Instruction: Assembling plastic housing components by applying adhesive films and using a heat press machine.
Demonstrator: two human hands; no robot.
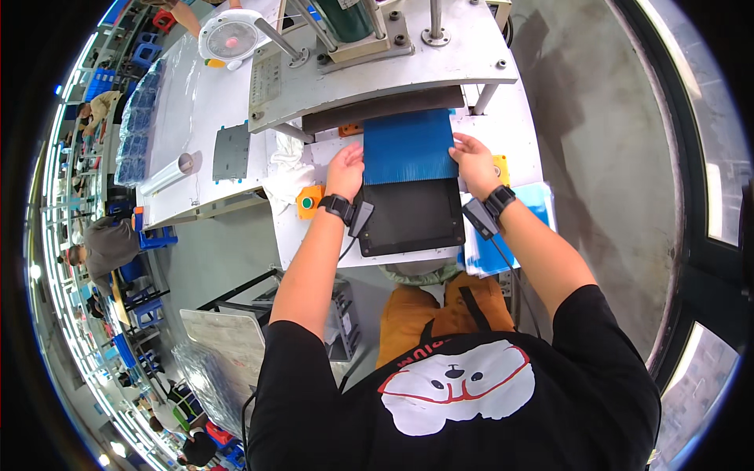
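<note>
Your black shirt and both forearms fill the lower frame, reaching forward to the blue ribbed sheet lying on the white table under the press's grey plate. Its long axis runs away from you, its far end tucked under the plate, its near end over the black tray. Your left hand rests on the sheet's left edge, your right hand on its right edge, equally near. Both hands lie flat, fingers extended, pressing rather than gripping, wrists straight.
</note>
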